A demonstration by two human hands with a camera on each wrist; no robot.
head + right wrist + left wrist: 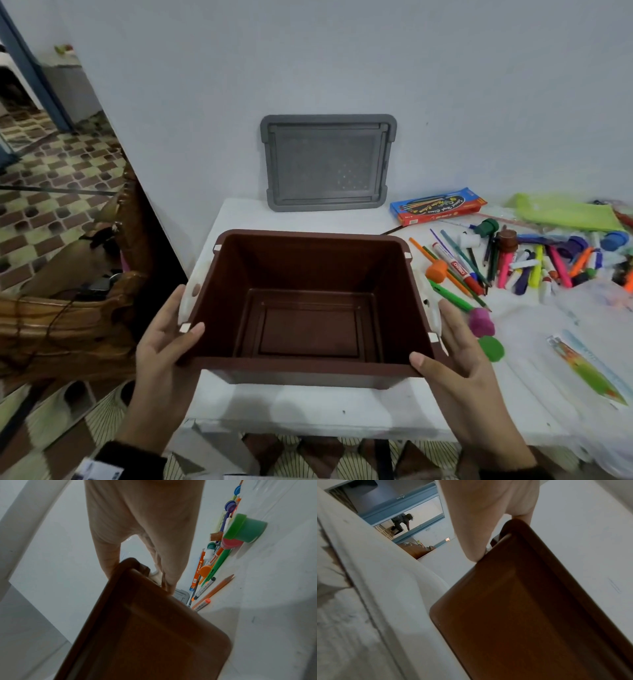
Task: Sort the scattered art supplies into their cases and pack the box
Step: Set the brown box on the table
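Two bare hands hold an empty brown box by its near corners. The left hand has its thumb hooked over the near left rim, its fingers curled along the outside by the white side latch. The right hand mirrors it, thumb on the near right rim, fingers along the right wall. Both wrist views show the underside of the box clear of the white table, so it appears lifted and tilted towards the viewer.

The box's long side runs left to right, its open mouth facing up. Its grey lid leans upright against the wall just behind it.

Everything to be sorted lies to the right of the box: a loose heap of pens and markers, small paint pots, and beyond them a red and blue pencil case and a green pouch. The right hand is the nearer one, likely the one to start picking once the box is set down.
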